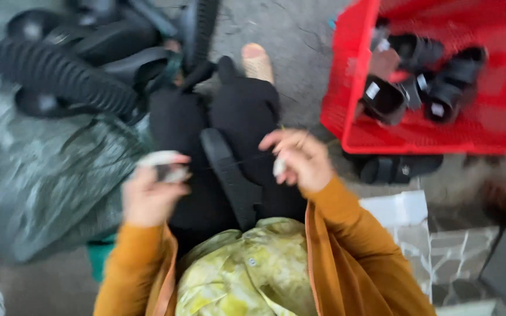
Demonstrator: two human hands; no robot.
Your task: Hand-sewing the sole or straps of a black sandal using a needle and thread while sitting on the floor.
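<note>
Sacking, grey-green and crumpled, filled the left edge, with a heap of black sandals piled above it at the top left corner; little bare floor showed on that side. Concrete floor lay open only in a strip at top centre, between the heap and the crate.

Left hand, sleeve orange, was raised over the lap with fingers curled closed round a small pale object; blur hid what the object was. Black sandal strap lay on the person's black-clad knees, between the two hands and just beside each. Right hand, also orange-sleeved, was lifted at like height, fingertips pinched narrowly on a small white piece; a thin dark thread seemed to run from it toward the left hand, though blur left this uncertain. One bare toe showed beyond the knees.

Red plastic crate, mesh-walled, stood at the right, holding several black sandals with white tags. One more black sandal lay on the floor just under the crate's near edge. White box sat at lower right.
</note>
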